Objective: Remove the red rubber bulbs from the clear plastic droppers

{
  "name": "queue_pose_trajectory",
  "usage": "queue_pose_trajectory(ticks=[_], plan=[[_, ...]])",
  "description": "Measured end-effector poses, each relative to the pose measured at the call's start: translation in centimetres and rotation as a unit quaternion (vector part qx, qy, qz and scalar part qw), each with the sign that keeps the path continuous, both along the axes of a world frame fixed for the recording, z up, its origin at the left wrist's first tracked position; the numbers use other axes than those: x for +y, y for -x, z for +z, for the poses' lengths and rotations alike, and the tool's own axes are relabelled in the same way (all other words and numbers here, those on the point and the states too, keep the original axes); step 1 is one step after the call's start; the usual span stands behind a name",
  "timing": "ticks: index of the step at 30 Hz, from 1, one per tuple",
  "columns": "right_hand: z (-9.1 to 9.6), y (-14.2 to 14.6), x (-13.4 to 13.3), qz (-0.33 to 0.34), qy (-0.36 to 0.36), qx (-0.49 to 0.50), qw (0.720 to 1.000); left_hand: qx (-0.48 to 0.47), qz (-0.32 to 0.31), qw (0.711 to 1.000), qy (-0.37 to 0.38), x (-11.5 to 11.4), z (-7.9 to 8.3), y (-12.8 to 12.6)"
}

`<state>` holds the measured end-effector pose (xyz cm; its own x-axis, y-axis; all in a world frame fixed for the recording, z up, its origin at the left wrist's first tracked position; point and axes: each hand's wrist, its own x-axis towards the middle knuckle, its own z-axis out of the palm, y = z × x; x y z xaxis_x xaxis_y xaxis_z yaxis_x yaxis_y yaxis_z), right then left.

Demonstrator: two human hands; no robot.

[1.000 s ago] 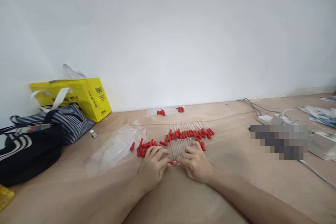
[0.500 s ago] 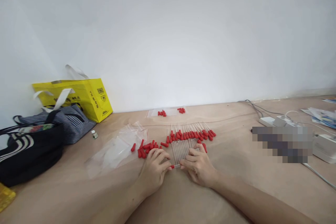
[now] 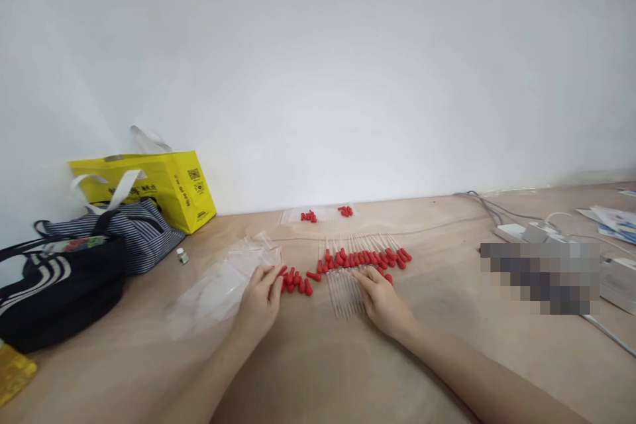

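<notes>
My left hand [image 3: 259, 297] is closed in a pinch on a red rubber bulb [image 3: 283, 270], at the left edge of a small heap of loose red bulbs [image 3: 301, 285]. Over the right side of a row of bare glass dropper tubes [image 3: 342, 295], my right hand [image 3: 385, 301] has thumb and fingers pinched at the upper end of a tube; the fingers partly hide it. Just beyond lies a row of glass droppers fitted with red bulbs [image 3: 365, 257], their thin tips pointing toward the wall.
Clear zip bags [image 3: 223, 278] are spread left of the bulbs. Another bag with red-bulbed droppers [image 3: 325, 213] lies by the wall. Further left are a small bottle [image 3: 182, 256], a yellow bag [image 3: 191, 192], a striped bag [image 3: 154, 238] and a black bag [image 3: 64, 291]. A power strip [image 3: 511, 233] with cables sits right.
My hands have moved apart from the near ends of the tubes, where they met at a red bulb and a tube. The left went to the bulb heap, the right to the tubes' far ends.
</notes>
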<state>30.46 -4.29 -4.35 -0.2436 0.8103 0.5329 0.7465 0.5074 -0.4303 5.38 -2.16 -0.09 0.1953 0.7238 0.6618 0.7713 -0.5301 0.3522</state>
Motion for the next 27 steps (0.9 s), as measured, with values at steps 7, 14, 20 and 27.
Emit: queue_pose_trajectory(ticks=[7, 14, 20, 27], plan=[[-0.5, 0.6, 0.6, -0.091, -0.025, -0.070, 0.993, -0.030, 0.131, 0.981, 0.137, 2.8, -0.1, 3.6], [-0.6, 0.7, 0.5, -0.061, -0.074, -0.065, 0.993, -0.032, 0.145, 0.976, 0.159, 3.0, 0.2, 4.1], [0.1, 0.8, 0.0, -0.045, -0.069, -0.069, 0.994, 0.004, 0.159, 0.979, 0.124, 2.9, 1.0, 4.0], [1.5, -0.3, -0.5, -0.100, -0.078, -0.092, 0.988, 0.141, 0.070, 0.981, 0.116, 3.5, 2.2, -2.7]])
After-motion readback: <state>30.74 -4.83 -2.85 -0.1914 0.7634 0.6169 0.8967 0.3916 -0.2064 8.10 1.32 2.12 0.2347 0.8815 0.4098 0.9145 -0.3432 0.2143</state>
